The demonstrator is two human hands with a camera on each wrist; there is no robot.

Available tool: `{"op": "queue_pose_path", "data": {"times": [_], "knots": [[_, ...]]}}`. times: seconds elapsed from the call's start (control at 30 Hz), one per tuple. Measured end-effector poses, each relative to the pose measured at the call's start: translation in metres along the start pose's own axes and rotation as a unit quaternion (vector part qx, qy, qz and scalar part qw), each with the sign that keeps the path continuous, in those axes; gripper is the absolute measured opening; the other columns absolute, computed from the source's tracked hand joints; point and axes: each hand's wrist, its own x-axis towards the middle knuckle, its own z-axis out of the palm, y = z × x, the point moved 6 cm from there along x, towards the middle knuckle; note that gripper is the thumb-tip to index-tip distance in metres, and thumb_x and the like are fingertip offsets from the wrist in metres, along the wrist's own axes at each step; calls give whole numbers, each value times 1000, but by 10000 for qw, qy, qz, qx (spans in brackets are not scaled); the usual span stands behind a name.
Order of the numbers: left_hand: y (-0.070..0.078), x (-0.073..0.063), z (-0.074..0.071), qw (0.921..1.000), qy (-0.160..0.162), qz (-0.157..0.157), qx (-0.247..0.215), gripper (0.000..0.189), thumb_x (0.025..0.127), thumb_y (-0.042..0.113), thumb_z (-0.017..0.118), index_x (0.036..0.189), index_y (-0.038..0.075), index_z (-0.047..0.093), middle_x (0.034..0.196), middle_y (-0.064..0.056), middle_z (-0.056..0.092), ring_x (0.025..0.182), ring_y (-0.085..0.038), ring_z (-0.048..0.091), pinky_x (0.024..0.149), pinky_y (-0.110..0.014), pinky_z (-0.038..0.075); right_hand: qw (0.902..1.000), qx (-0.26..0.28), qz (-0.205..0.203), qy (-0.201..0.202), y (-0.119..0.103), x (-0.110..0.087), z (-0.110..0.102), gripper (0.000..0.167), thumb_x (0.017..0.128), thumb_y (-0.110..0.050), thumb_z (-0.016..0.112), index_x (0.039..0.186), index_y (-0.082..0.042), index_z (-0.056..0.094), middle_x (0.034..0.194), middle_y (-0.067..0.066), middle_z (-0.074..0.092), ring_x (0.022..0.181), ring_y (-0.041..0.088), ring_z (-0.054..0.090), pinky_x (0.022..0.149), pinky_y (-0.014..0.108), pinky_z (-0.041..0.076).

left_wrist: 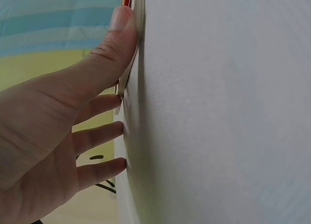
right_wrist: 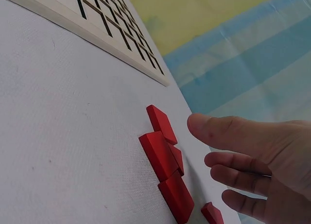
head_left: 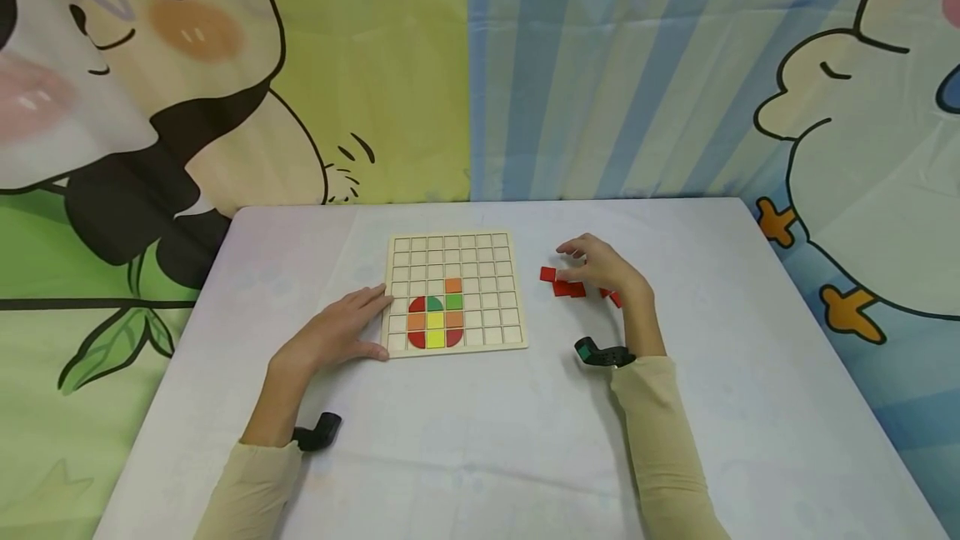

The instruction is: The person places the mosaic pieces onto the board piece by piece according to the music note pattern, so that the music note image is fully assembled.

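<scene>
A wooden grid board (head_left: 487, 269) lies on the white table, with red, orange, yellow and green tiles (head_left: 435, 330) grouped in its lower left cells. My left hand (head_left: 330, 330) rests along the board's left edge, fingers spread and fairly straight; its thumb (left_wrist: 119, 39) touches the board's side in the left wrist view. To the right of the board lies a small group of red tiles (head_left: 562, 289), some overlapping. Just over them is my right hand (head_left: 600, 265), with nothing between thumb and fingers. In the right wrist view its thumb (right_wrist: 218, 129) is apart from the red tiles (right_wrist: 159, 153).
A black wrist camera (head_left: 317, 432) is strapped to the left wrist and another camera (head_left: 600, 352) to the right. Behind the white-covered table (head_left: 465, 440) hangs a printed cloth backdrop (head_left: 600, 65) with cartoon figures, close to the table's far edge.
</scene>
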Motion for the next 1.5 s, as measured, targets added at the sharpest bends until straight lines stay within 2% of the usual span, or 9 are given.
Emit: {"op": "queue_pose_path", "data": {"times": [0.13, 0.23, 0.5, 0.83, 1.03, 1.2, 1.33, 1.5], "knots": [[0, 0, -1, 10000, 22, 23, 10, 96, 71, 49, 78, 149, 12, 38, 158, -13, 30, 145, -36, 30, 114, -56, 34, 9999, 32, -110, 9, -4, 1, 3, 50, 86, -25, 73, 130, -5, 59, 130, 16, 53, 122, 34, 49, 103, 52, 44], [1, -1, -2, 10000, 56, 56, -9, 95, 71, 48, 79, 149, 10, 38, 158, -14, 31, 145, -36, 30, 113, -56, 34, 9997, -145, -190, 42, -8, 4, 8, 48, 86, -25, 74, 127, -4, 61, 126, 17, 55, 119, 33, 51, 103, 51, 44], [0, -1, -1, 10000, -4, 16, -62, 95, 72, 48, 79, 149, 11, 37, 159, -13, 29, 146, -36, 29, 114, -56, 33, 9982, -588, 59, 78, -11, 12, 19, 35, 87, -23, 73, 116, -5, 67, 119, 14, 57, 106, 28, 55, 94, 44, 49], [0, 0, -1, 9999, -54, -61, -99, 96, 71, 49, 79, 150, 13, 37, 159, -13, 29, 146, -36, 28, 114, -57, 33, 9964, -824, 93, 195, -14, 15, 22, 32, 87, -20, 72, 114, -3, 67, 114, 14, 57, 100, 26, 55, 91, 41, 50], [1, -1, -2, 9997, -37, -74, -215, 95, 72, 47, 79, 150, 12, 37, 159, -14, 29, 146, -37, 28, 115, -58, 31, 9951, -940, -178, 264, -17, 16, 22, 32, 86, -22, 72, 111, -2, 67, 111, 13, 61, 96, 25, 57, 86, 39, 52], [0, -2, -1, 9999, -48, -69, -143, 95, 73, 47, 79, 150, 12, 36, 159, -14, 28, 146, -37, 27, 115, -58, 31, 9981, -329, -340, 387, -24, 15, 16, 32, 87, -24, 70, 112, -4, 65, 108, 12, 65, 97, 25, 60, 84, 40, 53], [0, -2, -2, 9999, -10, -36, -134, 96, 72, 47, 79, 150, 12, 37, 159, -14, 29, 146, -37, 28, 115, -57, 32, 9955, 13, -782, 532, -43, 20, 16, 31, 89, -22, 68, 115, -4, 64, 105, 13, 67, 94, 25, 63, 82, 38, 54], [2, -3, -3, 9997, 46, 15, -222, 96, 71, 47, 80, 149, 11, 38, 158, -15, 30, 145, -38, 29, 114, -58, 32, 9874, 138, -1426, 665, -80, 27, 26, 31, 90, -17, 68, 116, 0, 64, 105, 14, 67, 92, 24, 64, 81, 36, 55]]}}
